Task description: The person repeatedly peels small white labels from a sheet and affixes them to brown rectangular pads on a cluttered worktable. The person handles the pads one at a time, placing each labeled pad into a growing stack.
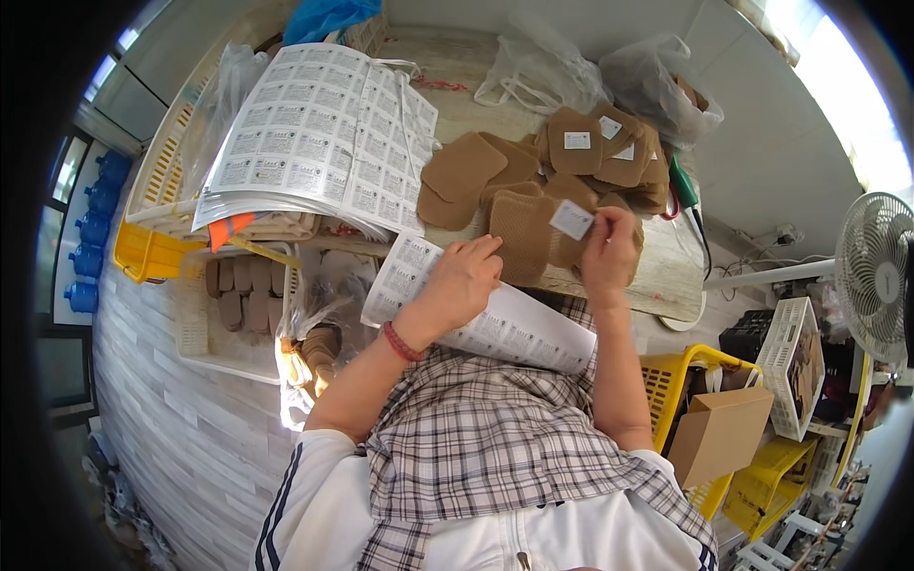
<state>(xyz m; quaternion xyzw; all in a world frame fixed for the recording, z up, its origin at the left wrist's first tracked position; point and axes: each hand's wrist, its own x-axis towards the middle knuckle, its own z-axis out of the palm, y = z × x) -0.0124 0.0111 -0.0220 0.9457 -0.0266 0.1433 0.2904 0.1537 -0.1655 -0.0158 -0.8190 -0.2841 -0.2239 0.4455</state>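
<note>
My right hand [609, 252] pinches a small white sticker label [572, 219] by its right edge, over the brown fabric pads. Beneath and left of that label lies a ribbed brown pad [522, 238] near the table's front edge. My left hand [462, 285] is closed, its fingers curled over a sheet of labels [543, 328], with the fingertips at the ribbed pad's left edge. The sheet slopes off the table toward my lap; what is under the left palm is hidden. Plain brown pads [465, 167] lie farther left, and a heap of labelled pads [576, 140] sits behind.
A thick stack of label sheets [295, 133] covers a yellow basket at the left. Clear plastic bags [543, 71] lie at the back. A green-handled tool [682, 181] is at the table's right edge. A yellow crate [700, 357] and a fan [874, 271] stand right.
</note>
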